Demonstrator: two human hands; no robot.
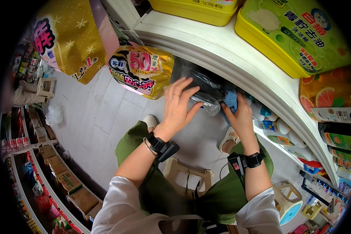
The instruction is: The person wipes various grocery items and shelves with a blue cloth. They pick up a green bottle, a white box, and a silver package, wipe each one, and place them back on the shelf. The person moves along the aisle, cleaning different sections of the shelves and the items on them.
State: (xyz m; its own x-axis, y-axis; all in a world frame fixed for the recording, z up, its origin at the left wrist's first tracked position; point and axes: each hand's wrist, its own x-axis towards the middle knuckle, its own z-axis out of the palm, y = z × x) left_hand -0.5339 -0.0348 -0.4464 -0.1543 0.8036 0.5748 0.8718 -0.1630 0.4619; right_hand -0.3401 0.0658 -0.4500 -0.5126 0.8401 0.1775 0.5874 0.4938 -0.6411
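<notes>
My right hand [240, 115] pinches a bunched blue cloth [231, 99] beside the lower shelf opening. My left hand [178, 106] is spread, with a ring on one finger and the fingers over a dark package in clear, crinkled plastic [203, 84]. Whether the fingertips press on that package cannot be told. Just left of it stands a gold and black printed bag [142, 71], apparently a sanitary pants pack. A larger gold bag [76, 38] is nearer the upper left. The white shelf edge [222, 55] curves above both hands.
Yellow tubs of cleaning product [292, 38] stand on the upper shelf. Detergent bottles [278, 128] line the lower shelf. Plastic stools [190, 172] stand under me and at right [286, 199]. Stocked shelves [46, 187] run along the left, where another person's leg [26, 93] shows.
</notes>
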